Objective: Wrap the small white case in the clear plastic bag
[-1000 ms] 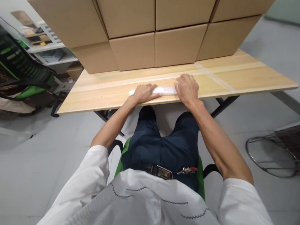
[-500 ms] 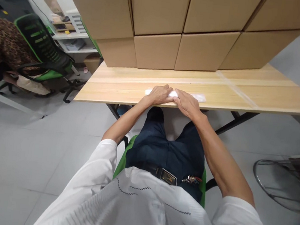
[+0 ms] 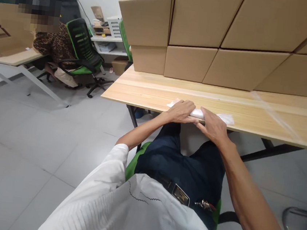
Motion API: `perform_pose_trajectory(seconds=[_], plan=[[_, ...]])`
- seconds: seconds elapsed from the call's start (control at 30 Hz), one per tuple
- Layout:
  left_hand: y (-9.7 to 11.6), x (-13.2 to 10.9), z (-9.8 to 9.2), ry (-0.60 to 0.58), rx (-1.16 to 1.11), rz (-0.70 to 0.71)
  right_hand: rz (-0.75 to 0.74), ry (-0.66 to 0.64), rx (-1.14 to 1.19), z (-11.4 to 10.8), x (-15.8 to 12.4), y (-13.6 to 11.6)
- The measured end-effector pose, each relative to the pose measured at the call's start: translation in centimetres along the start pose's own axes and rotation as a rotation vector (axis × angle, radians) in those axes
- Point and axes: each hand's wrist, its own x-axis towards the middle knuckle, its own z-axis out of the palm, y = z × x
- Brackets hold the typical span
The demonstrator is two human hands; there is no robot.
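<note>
Both hands have drawn together over the last second: earlier they sat apart on the white packet, and now the left hand and the right hand lie almost fingertip to fingertip on it. The view has also swung to the left, so more of the room shows, but the white packet itself stays where it was, flat on the near edge of the wooden table. To my eye the hands look to be pressing or smoothing the packet along its length rather than lifting it.

Each hand is spread open, palm down and fingers flat, pinning the packet to the wood without closing around it. The packet is long, thin and soft-looking, perhaps plastic film over something pale; its ends poke out left of the left hand and right of the right hand.

Beyond the fingertips stands a wall of plain brown cardboard boxes, matt and square-edged, stacked two high. The tabletop is pale, smooth wood with lengthwise grain, and a glossy strip of clear tape crosses it out to the right of the right hand. Far off to the left of the left hand another person sits by a green mesh chair.
</note>
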Motion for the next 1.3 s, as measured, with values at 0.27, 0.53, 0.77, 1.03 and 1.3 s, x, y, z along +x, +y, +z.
perform_pose_trajectory(seconds=[0.27,0.53,0.77,1.03,1.3], plan=[[0.0,-0.3,0.3,0.048,-0.035,0.068,0.011,0.003,0.026,-0.2,-0.5,0.0],[0.0,-0.4,0.4,0.018,0.000,0.037,0.016,-0.001,0.047,-0.7,-0.7,-0.3],[-0.2,-0.5,0.3,0.008,-0.070,0.010,0.035,-0.005,0.079,-1.0,-0.6,-0.5],[-1.3,0.3,-1.1,-0.029,-0.199,0.005,0.124,-0.057,0.071,-1.7,0.1,-0.8],[-1.6,1.4,-4.2,-0.117,-0.141,-0.061,0.214,-0.109,0.057,-2.4,2.3,-3.2]])
